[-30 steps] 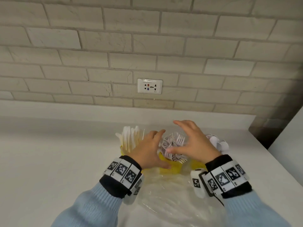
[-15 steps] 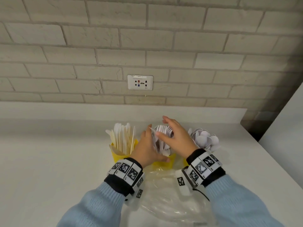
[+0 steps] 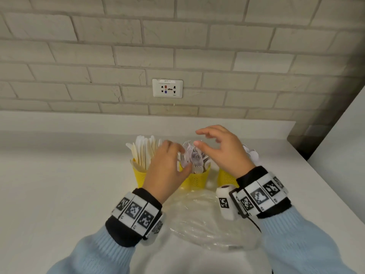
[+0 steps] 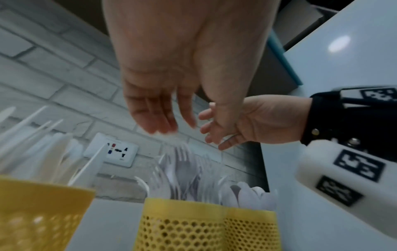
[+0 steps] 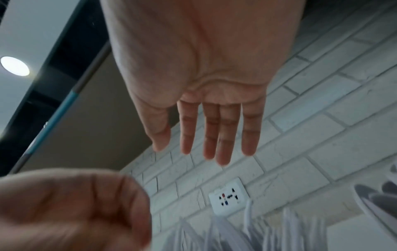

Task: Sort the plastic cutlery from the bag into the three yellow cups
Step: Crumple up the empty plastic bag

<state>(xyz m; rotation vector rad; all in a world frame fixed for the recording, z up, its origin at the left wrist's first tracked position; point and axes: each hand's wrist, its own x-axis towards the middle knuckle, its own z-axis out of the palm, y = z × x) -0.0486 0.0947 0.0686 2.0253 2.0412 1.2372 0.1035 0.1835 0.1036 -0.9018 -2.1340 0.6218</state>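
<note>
The forks [image 3: 192, 155] stood in the middle yellow cup [image 3: 195, 179], handles down and prongs up, their long axes close to upright but leaning a little apart from each other. The knives [image 3: 143, 151] stood the same way in the left yellow cup [image 3: 139, 176], blades up and fanned slightly. The spoons [image 3: 251, 154] were in the right yellow cup [image 3: 226, 177], bowls up, mostly hidden behind the right wrist. The three cups stood in a row on the white surface [image 3: 49, 184], near the brick wall [image 3: 177, 46]. The clear plastic bag [image 3: 201, 220] lay flat and crumpled on the surface just in front of the cups, between the two forearms.

The left hand [image 3: 165, 171] was raised on the left of the forks, back of the hand toward the head camera, fingers loosely bent toward the prongs. In the left wrist view its fingers [image 4: 150, 117] hung relaxed above the forks and held nothing; whether they touched the prongs I cannot tell, because of blur. The right hand [image 3: 223, 153] hovered over the right side of the forks, palm down. In the right wrist view its fingers [image 5: 223, 132] were straight and spread a little, holding nothing.

A wall socket [image 3: 167, 88] was on the wall above the cups.
</note>
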